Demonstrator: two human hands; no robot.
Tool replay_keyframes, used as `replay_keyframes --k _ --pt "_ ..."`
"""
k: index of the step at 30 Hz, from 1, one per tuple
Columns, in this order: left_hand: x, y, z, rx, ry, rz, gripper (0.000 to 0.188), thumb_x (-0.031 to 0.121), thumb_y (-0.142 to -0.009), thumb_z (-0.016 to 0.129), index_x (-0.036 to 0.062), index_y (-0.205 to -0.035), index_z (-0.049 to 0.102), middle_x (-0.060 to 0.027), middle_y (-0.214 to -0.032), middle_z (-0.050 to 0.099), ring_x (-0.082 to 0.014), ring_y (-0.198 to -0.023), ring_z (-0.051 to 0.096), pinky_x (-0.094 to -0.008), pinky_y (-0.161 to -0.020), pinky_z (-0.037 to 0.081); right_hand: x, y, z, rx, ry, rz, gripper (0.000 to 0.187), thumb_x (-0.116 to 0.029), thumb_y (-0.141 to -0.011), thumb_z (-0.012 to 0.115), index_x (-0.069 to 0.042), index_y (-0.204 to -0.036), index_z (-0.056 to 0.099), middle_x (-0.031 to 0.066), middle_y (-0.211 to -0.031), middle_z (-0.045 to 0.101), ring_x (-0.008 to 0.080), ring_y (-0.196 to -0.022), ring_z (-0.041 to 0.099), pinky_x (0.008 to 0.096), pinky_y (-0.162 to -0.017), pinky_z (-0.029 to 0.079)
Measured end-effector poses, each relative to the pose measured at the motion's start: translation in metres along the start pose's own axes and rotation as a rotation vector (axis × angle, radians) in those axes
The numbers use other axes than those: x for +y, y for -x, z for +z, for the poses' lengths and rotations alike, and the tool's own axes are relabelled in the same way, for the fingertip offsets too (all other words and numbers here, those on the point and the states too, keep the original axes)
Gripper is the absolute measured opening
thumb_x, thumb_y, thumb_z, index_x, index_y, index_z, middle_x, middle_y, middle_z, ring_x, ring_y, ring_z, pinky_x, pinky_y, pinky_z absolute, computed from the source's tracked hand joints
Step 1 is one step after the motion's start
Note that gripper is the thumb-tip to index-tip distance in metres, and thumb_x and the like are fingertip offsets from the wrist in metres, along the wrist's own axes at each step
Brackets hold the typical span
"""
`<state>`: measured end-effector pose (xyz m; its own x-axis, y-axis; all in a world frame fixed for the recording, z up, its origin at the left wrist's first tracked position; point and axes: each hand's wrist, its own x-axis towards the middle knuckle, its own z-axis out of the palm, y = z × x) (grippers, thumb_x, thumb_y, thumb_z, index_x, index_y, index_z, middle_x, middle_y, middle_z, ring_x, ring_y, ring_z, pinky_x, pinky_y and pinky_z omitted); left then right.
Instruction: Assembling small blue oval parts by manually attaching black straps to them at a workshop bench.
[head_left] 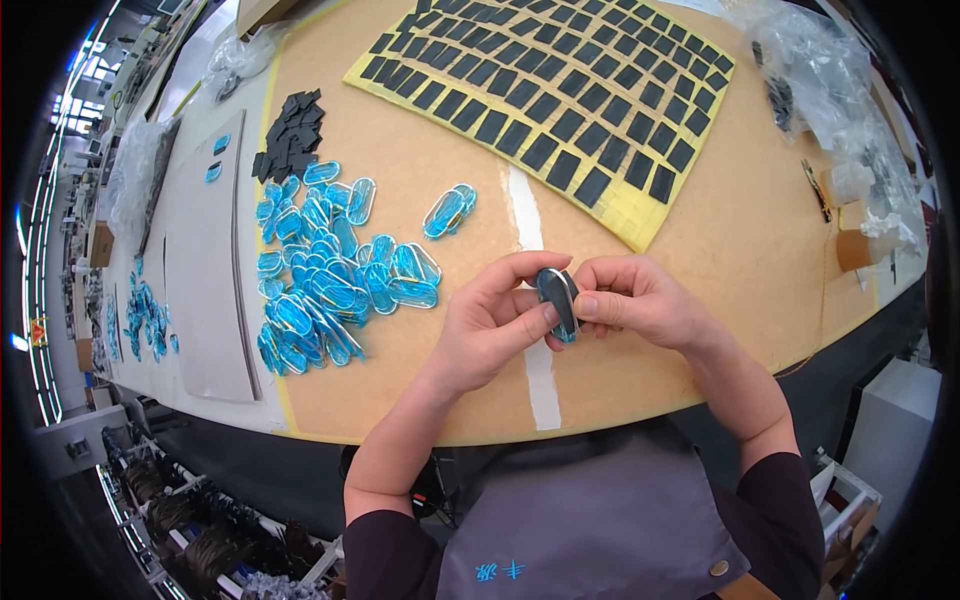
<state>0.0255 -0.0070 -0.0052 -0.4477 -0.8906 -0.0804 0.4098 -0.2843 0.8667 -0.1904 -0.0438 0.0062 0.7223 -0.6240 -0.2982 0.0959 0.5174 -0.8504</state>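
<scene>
Over the near middle of the table, a small oval piece (558, 300) is held between both hands. It is dark on the side I see, with a pale rim and some blue at its lower end. My left hand (490, 315) grips its left side with thumb and fingers. My right hand (632, 302) pinches its right edge. To the left lies a heap of blue oval pieces with white rims (320, 265). A few more such blue ovals (450, 210) lie apart, nearer my hands. Thin black rectangles (292, 138) are piled behind the heap.
A yellow board (640, 230) across the far side carries rows of black rectangles. Two small tubs (856, 250), tweezers (817, 190) and clear plastic bags (820, 80) are at the right. A grey sheet (215, 300) lies left, with more blue pieces (148, 312) beyond.
</scene>
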Motion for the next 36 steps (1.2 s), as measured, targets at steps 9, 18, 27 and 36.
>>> replay_keyframes --k 9,18,27,36 --pt "-0.007 0.003 0.009 0.066 -0.188 0.119 0.037 -0.005 -0.086 0.063 -0.0014 -0.121 0.050 -0.0084 -0.104 0.060 -0.0167 -0.089 0.064 -0.0295 -0.074 0.054 0.005 0.002 0.003 -0.007 -0.014 -0.029 0.011 -0.012 -0.089 0.068 -0.002 -0.090 0.062 -0.0023 -0.082 0.060 0.0032 -0.073 0.052 0.0199 -0.066 0.042" --pt "0.007 -0.002 0.003 -0.167 -0.722 0.434 0.031 -0.007 -0.068 0.074 0.0054 -0.096 0.067 -0.0089 -0.091 0.063 -0.0202 -0.080 0.063 -0.0289 -0.067 0.050 -0.010 0.009 -0.007 -0.205 0.194 0.060 0.008 -0.008 -0.084 0.067 -0.004 -0.081 0.061 -0.0071 -0.073 0.056 -0.0013 -0.067 0.048 0.0170 -0.059 0.037" --pt "0.003 0.003 0.003 -0.076 -0.774 0.566 0.026 -0.004 -0.071 0.078 0.0053 -0.091 0.065 -0.0099 -0.090 0.061 -0.0189 -0.078 0.062 -0.0283 -0.064 0.050 -0.014 0.011 -0.003 -0.090 0.198 -0.024 0.007 -0.008 -0.083 0.068 -0.004 -0.086 0.063 -0.0059 -0.077 0.059 -0.0010 -0.069 0.049 0.0174 -0.059 0.039" --pt "-0.012 0.005 0.002 0.178 -0.696 0.738 0.031 -0.006 -0.073 0.077 0.0079 -0.093 0.059 -0.0086 -0.092 0.057 -0.0162 -0.076 0.057 -0.0266 -0.063 0.045 0.005 0.006 0.003 0.079 -0.015 -0.356 0.024 -0.008 -0.085 0.069 -0.006 -0.106 0.057 -0.0024 -0.089 0.060 0.0032 -0.083 0.054 0.0184 -0.070 0.041"
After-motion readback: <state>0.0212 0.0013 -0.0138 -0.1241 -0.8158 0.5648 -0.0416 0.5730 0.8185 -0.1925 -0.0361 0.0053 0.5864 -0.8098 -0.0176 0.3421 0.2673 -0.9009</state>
